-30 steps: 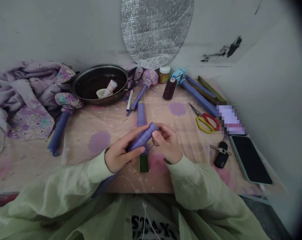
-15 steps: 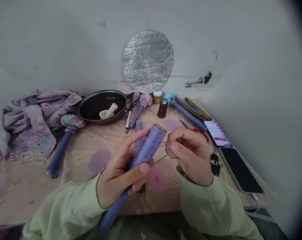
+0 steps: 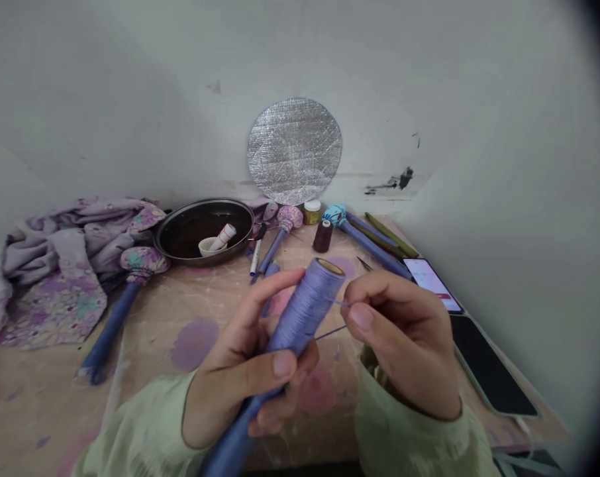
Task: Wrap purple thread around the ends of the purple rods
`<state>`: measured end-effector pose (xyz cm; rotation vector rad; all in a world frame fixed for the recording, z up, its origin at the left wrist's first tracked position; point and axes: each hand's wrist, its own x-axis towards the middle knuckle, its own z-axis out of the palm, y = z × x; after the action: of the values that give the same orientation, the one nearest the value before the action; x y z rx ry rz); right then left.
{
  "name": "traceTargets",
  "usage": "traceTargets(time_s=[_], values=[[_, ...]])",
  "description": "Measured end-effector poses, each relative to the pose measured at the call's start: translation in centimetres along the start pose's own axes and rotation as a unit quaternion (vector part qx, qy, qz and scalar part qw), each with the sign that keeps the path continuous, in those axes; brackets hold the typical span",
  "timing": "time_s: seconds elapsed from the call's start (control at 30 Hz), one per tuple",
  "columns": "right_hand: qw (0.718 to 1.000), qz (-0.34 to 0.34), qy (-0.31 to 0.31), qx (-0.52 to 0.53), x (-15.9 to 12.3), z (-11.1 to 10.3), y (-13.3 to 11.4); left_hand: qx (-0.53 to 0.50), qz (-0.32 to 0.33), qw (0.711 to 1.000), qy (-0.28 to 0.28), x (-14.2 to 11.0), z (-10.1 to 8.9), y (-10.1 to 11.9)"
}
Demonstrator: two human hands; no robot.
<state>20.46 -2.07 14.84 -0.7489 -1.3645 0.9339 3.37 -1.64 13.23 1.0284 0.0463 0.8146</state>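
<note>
Behind a table laid with a pinkish flower-patterned cover [image 3: 151,331], a grey wall [image 3: 181,66] is being partly screened by a round silver foil panel [image 3: 295,151]. Above the cover, a long purple thread-wrapped tube [image 3: 304,311] is being held tilted, its open end uppermost, by the left hand [image 3: 220,391], whose thumb and fingers are being kept curled closely around it. A thin purple thread [image 3: 332,332] is being pinched between the nearly closed thumb and forefinger of the right hand [image 3: 409,344], just beside the open end. If tension is being lost in that pinch, the coils could probably be loosened or slid off the rim; if too much is being applied, the strand could be snapped. Farther off, a dark maroon thread cone [image 3: 322,237] is being left standing near a small white-lidded jar [image 3: 312,213].
</note>
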Motion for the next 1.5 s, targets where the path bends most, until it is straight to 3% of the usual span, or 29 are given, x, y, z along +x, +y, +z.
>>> traceTargets(time_s=[0.2,0.33,0.43,0.73,0.93,1.17,1.5], values=[[1.000,0.008,0.022,-0.017,0.2,0.0,0.1,-0.083,-0.106,0.991,0.024,0.3,-0.1,1.5],[0.997,0.054,0.031,0.048,0.5,-0.1,0.5,-0.124,-0.146,0.981,0.029,0.5,-0.3,1.9],[0.992,0.086,0.004,0.093,0.7,-0.3,1.0,-0.128,-0.161,0.978,0.044,0.7,-0.3,2.1],[0.994,0.078,-0.002,0.077,0.6,0.0,1.3,-0.094,-0.145,0.983,0.064,0.9,-0.6,1.8],[0.997,0.068,0.008,0.047,0.9,0.0,1.5,-0.162,-0.099,0.982,-0.014,1.3,-1.7,0.3],[0.997,0.064,0.017,0.035,1.2,-0.1,1.8,-0.174,-0.095,0.980,0.023,1.8,-1.6,-0.3],[0.997,0.058,0.018,0.042,1.6,-0.2,2.4,-0.216,-0.095,0.968,-0.087,2.3,-3.0,-1.3]])
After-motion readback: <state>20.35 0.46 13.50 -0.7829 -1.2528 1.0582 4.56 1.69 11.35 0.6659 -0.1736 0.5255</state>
